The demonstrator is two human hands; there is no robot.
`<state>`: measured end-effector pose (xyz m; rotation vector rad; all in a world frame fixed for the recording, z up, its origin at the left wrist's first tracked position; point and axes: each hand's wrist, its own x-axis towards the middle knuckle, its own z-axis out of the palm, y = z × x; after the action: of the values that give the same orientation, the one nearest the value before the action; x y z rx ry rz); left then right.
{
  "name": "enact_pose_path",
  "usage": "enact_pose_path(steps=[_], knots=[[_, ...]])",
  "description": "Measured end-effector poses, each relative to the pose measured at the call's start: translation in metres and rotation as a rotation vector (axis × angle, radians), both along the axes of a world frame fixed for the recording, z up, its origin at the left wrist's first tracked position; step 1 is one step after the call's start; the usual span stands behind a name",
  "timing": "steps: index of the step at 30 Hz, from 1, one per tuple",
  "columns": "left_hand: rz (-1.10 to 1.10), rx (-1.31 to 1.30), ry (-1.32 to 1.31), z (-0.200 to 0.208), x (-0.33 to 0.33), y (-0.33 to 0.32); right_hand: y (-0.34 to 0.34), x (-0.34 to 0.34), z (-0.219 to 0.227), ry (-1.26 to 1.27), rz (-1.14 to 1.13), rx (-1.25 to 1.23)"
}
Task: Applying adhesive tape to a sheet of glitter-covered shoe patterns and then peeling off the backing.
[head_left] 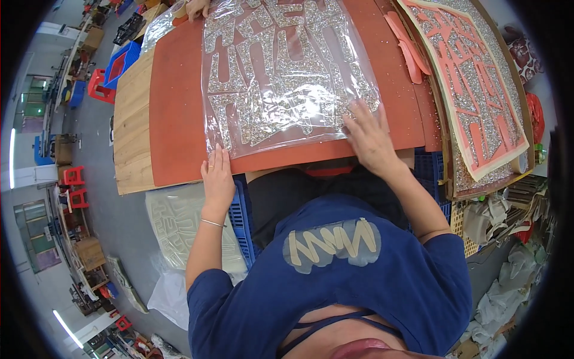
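Note:
A clear plastic sheet (339,113) lies on a red mat (176,113) in front of me, covering large letter-like shapes filled with glittering stones (257,60). My left hand (218,175) rests at the sheet's near left corner, its fingers stretched out and lying along the mat's front edge. Over the near right corner, my right hand (372,136) lies with its fingers spread, the fingertips touching the plastic. Neither hand grips anything. Bright glare on the film hides some of the shapes beneath it.
On the right stands a tray (453,186) of loose glittering stones with a pink cut-out stencil (493,143) on it. Pink strips (406,51) lie beside it. Another person's hand (197,7) shows at the far edge. Stacked film sheets (191,224) sit below left, near a blue crate (240,209).

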<state>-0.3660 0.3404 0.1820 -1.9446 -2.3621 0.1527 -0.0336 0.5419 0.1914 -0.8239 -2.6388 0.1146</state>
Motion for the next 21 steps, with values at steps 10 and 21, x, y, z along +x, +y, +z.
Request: enact_pose_path(steps=[10, 21], knots=[[0.210, -0.260, -0.175, 0.066, 0.000, 0.015, -0.004, 0.028, 0.025, -0.249, -0.256, -0.172], [0.155, 0.162, -0.304, -0.011, 0.021, 0.112, 0.037, -0.071, -0.036, -0.056, -0.165, -0.250]])
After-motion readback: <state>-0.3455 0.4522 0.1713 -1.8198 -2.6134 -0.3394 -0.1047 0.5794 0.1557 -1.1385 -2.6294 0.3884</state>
